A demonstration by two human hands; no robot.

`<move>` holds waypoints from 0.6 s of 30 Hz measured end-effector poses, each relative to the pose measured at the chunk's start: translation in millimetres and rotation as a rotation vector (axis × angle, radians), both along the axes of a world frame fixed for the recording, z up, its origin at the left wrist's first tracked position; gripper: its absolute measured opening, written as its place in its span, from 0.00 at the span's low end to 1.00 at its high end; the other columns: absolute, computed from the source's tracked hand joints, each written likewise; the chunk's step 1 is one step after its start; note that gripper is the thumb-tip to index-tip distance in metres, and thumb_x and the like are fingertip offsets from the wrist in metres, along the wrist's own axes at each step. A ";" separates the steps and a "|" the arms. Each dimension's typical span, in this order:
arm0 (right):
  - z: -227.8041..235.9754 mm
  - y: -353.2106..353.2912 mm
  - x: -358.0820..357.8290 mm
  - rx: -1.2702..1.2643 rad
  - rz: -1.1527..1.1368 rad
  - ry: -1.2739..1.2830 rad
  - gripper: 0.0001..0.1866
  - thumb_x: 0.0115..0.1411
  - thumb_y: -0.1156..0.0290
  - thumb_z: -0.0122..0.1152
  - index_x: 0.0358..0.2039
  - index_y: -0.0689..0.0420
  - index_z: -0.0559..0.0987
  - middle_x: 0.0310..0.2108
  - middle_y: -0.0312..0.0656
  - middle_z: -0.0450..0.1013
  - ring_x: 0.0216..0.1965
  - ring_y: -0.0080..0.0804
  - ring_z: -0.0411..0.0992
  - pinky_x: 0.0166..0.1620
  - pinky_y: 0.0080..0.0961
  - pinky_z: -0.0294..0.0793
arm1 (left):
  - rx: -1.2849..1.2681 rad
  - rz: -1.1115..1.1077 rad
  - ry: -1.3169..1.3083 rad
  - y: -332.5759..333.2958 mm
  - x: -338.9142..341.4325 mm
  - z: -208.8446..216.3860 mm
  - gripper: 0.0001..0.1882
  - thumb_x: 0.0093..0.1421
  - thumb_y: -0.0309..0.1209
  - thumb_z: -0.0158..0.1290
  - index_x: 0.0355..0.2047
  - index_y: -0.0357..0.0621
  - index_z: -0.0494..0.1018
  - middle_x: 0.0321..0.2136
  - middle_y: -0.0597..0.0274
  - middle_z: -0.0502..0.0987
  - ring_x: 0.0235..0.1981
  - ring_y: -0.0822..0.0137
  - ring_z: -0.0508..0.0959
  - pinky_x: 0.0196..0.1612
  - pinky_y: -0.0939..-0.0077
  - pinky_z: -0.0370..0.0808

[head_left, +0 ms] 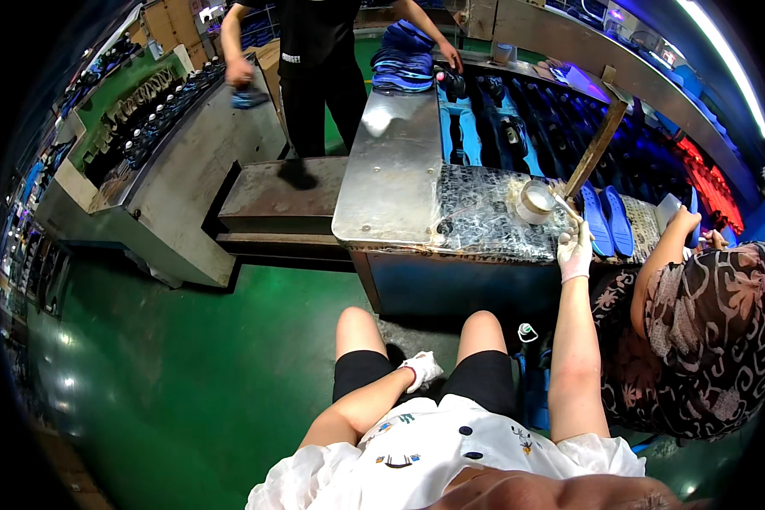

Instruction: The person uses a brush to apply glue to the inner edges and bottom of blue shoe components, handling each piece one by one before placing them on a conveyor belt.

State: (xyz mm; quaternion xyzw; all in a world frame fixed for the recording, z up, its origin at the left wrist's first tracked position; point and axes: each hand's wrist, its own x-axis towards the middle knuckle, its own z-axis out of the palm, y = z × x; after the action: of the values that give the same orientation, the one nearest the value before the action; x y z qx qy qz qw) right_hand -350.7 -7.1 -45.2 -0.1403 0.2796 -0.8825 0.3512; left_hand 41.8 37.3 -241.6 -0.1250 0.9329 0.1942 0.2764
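My right hand (575, 252), in a pale glove, reaches out over the front edge of the worktable. Its fingers close on the thin handle of a brush (569, 209), whose far end meets the rim of a round tin (535, 202) with whitish contents. To the right of the brush, a pair of blue shoe soles (606, 223) stands side by side at the table edge. My left hand (423, 371), also gloved, rests low between my thighs with its fingers curled. I see nothing in it.
Shoe parts (459, 127) lie along a conveyor behind the tin. A wooden post (597, 146) rises beside it. Blue soles (402, 59) are stacked on the metal table (391, 161). A co-worker sits close at my right, handling a sole; another person stands across, holding a shoe part.
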 end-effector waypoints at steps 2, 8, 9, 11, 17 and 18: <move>-0.3 1.3 -1.1 0.010 -0.031 0.008 0.09 0.66 0.62 0.53 0.37 0.54 0.76 0.34 0.36 0.75 0.27 0.18 0.67 0.26 0.12 0.66 | -0.068 -0.084 -0.014 -0.2 -2.4 11.6 0.15 0.56 0.28 0.47 0.42 0.49 0.78 0.38 0.53 0.80 0.39 0.57 0.82 0.42 0.68 0.80; 0.9 -2.0 1.7 0.015 -0.031 -0.004 0.08 0.66 0.62 0.54 0.37 0.53 0.75 0.34 0.37 0.75 0.28 0.19 0.68 0.26 0.12 0.66 | -0.099 -0.079 0.011 -1.3 1.3 -22.6 0.16 0.59 0.30 0.44 0.44 0.51 0.78 0.41 0.53 0.79 0.41 0.57 0.81 0.45 0.67 0.79; 1.5 -0.8 0.5 0.007 -0.025 0.008 0.08 0.66 0.62 0.54 0.37 0.53 0.75 0.34 0.37 0.75 0.28 0.19 0.68 0.26 0.12 0.66 | -0.063 -0.029 0.005 -1.1 0.9 -22.8 0.16 0.59 0.31 0.44 0.44 0.51 0.78 0.41 0.53 0.79 0.41 0.57 0.81 0.45 0.66 0.79; 0.4 -0.7 1.0 0.020 -0.038 -0.034 0.09 0.66 0.62 0.54 0.38 0.53 0.75 0.34 0.37 0.75 0.28 0.20 0.68 0.26 0.12 0.66 | 0.010 0.068 -0.007 -2.9 0.2 -23.1 0.16 0.59 0.32 0.44 0.43 0.50 0.78 0.41 0.52 0.79 0.42 0.56 0.81 0.46 0.66 0.78; 3.8 -2.0 5.4 0.002 0.002 -0.009 0.09 0.66 0.62 0.53 0.37 0.54 0.76 0.35 0.38 0.76 0.28 0.20 0.69 0.26 0.12 0.67 | 0.086 0.241 0.041 -2.3 2.4 -42.4 0.16 0.59 0.36 0.45 0.39 0.45 0.80 0.39 0.48 0.79 0.41 0.56 0.81 0.42 0.64 0.78; 3.4 -0.5 4.9 0.001 0.002 0.002 0.09 0.66 0.62 0.53 0.37 0.54 0.76 0.36 0.38 0.76 0.28 0.20 0.69 0.26 0.12 0.67 | 0.089 0.225 0.044 -3.2 1.4 -42.4 0.16 0.58 0.36 0.46 0.38 0.43 0.80 0.38 0.47 0.79 0.40 0.55 0.81 0.42 0.63 0.78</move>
State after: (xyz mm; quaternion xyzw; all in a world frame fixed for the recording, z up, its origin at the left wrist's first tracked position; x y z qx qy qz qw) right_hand -345.8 -7.6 -41.8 -0.1416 0.2802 -0.8818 0.3519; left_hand 43.2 34.2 -284.1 -0.2123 0.9092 0.2679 0.2376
